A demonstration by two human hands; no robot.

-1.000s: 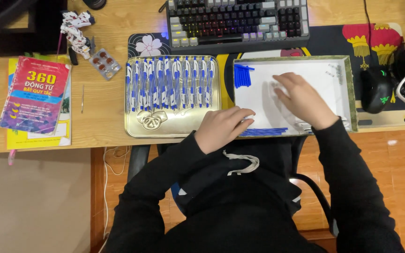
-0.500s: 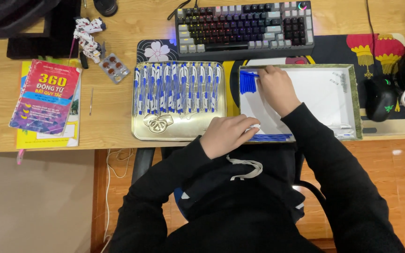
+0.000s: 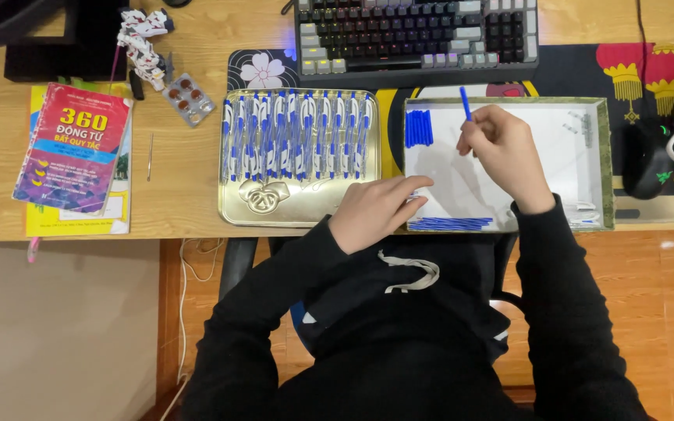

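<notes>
A gold tray [image 3: 232, 204] on the desk holds a row of several white-and-blue pens [image 3: 298, 132]. Right of it a shallow white box with a green rim [image 3: 607, 156] holds a small pile of blue pen parts [image 3: 419, 127] at its upper left and a row of thin blue refills [image 3: 450, 224] along its near edge. My right hand [image 3: 502, 152] is over the box, pinching a blue pen part [image 3: 465, 102] that points up. My left hand [image 3: 377, 209] rests at the box's lower left corner, fingers on small pieces I cannot make out.
A keyboard [image 3: 419, 35] lies behind the trays. A red book [image 3: 76, 148] sits at the left, a pill blister [image 3: 188, 99] and a small white figure [image 3: 143, 37] near it. A black mouse [image 3: 645, 156] lies right of the box.
My right hand has moved from the box's middle to its upper left, then lifted a blue pen part. My left hand stayed at the box's lower left corner.
</notes>
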